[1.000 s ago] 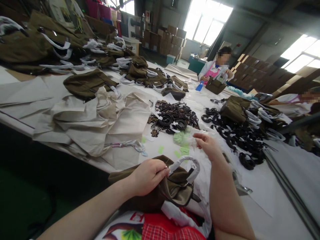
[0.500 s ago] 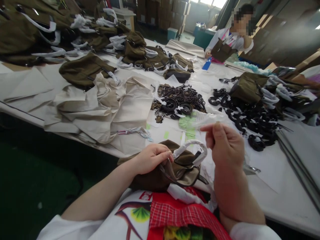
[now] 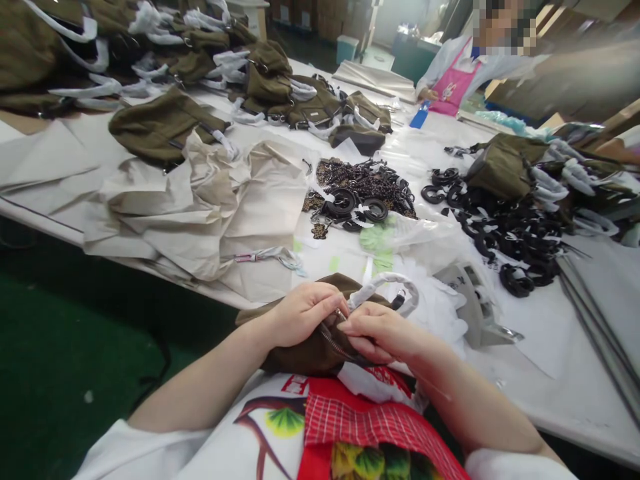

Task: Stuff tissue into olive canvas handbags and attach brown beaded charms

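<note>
An olive-brown handbag (image 3: 300, 357) lies at the table's near edge, against my apron. My left hand (image 3: 307, 317) is closed on the upper edge of its opening, thumb and fingers together by the end of the zipper (image 3: 333, 341). Right beside those fingertips, my right hand (image 3: 383, 330) is closed in a pinch over the opening; what sits between its fingertips is hidden. A handle (image 3: 385, 281) wrapped in white arches up behind my right hand.
Crumpled beige paper (image 3: 200, 207) covers the table on the left, near more olive bags (image 3: 165, 127). Dark chains (image 3: 365, 183) and coiled black straps (image 3: 500, 233) lie ahead and right. A grey metal-edged object (image 3: 480, 307) stands right of my hands. A co-worker in a pink apron (image 3: 453, 83) is across the table.
My right hand has come down and left from its raised position to the bag's opening, next to my left hand. The left hand stays on the bag. The co-worker no longer holds up a bag.
</note>
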`<act>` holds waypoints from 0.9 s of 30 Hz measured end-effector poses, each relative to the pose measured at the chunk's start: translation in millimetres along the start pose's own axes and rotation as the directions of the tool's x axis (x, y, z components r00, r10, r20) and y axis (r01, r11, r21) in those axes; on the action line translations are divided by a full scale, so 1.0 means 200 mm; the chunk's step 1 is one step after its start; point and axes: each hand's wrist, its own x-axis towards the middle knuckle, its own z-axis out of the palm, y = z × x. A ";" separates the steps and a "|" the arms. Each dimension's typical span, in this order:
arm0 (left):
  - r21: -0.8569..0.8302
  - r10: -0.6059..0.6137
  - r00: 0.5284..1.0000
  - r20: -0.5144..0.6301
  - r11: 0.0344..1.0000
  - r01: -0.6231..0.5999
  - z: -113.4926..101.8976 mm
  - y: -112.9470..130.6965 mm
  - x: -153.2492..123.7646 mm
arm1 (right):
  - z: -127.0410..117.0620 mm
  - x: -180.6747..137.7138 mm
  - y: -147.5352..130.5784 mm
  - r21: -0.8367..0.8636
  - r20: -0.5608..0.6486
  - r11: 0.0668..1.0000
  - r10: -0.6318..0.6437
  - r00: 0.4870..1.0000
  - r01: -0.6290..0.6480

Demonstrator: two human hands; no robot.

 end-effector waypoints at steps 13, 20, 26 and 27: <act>0.159 0.046 0.999 -0.022 0.986 -0.042 0.00 0.02 -0.01 | -0.01 0.05 0.02 0.191 -0.017 0.973 0.138 0.990 -0.132; 0.163 0.094 0.995 -0.046 0.983 -0.086 -0.01 0.04 -0.03 | 0.00 0.06 0.03 0.156 -0.029 0.985 0.079 0.996 -0.073; 0.155 0.053 0.993 -0.104 0.987 -0.036 0.00 0.00 -0.04 | 0.02 0.07 0.04 0.107 -0.062 0.992 0.073 0.995 -0.066; 0.146 0.046 0.993 -0.106 0.989 -0.030 0.01 0.00 -0.04 | 0.02 0.07 0.04 0.103 -0.064 0.992 0.074 0.995 -0.067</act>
